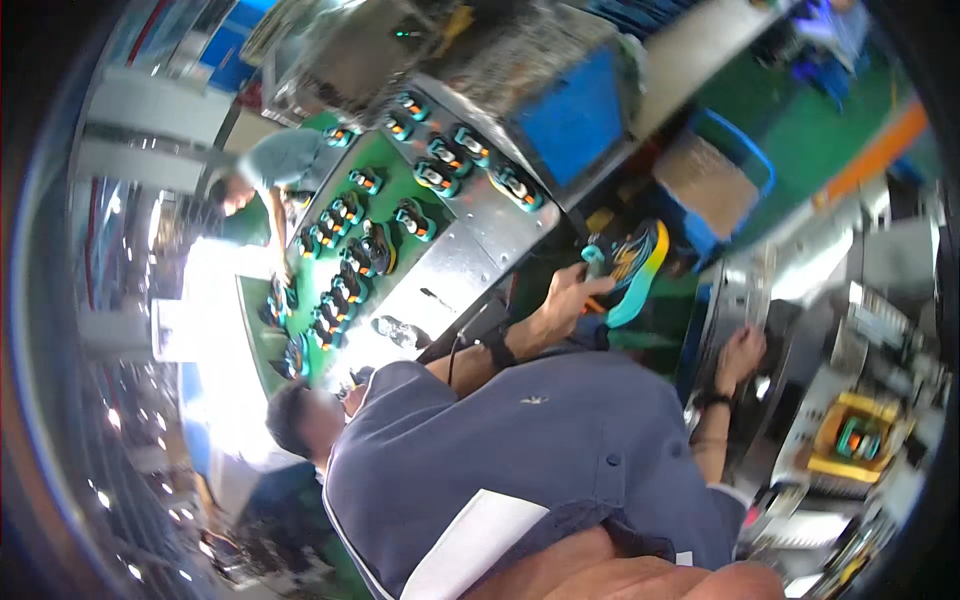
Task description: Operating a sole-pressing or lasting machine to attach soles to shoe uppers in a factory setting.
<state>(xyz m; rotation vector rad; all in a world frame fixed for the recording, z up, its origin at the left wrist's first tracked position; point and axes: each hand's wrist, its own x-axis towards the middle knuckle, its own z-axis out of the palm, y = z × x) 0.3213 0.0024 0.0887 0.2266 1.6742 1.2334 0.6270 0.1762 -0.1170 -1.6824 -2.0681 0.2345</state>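
My left hand [568, 306] grips a black running shoe [630, 262] by its heel and collar end, out in front of my body. The shoe has a turquoise-to-yellow sole and orange and yellow marks on its side. Beside a metal machine panel on the right, my right hand [741, 356] hangs with its fingers loosely curled, and nothing shows in it. Whether it touches the panel I cannot tell.
Several similar shoes stand in rows on a green conveyor belt [390, 160] and its metal table [480, 240]. A blue-handled cart [712, 187] stands ahead. Machinery with a yellow-framed fixture [853, 466] is on the right. Two people work along the belt at left.
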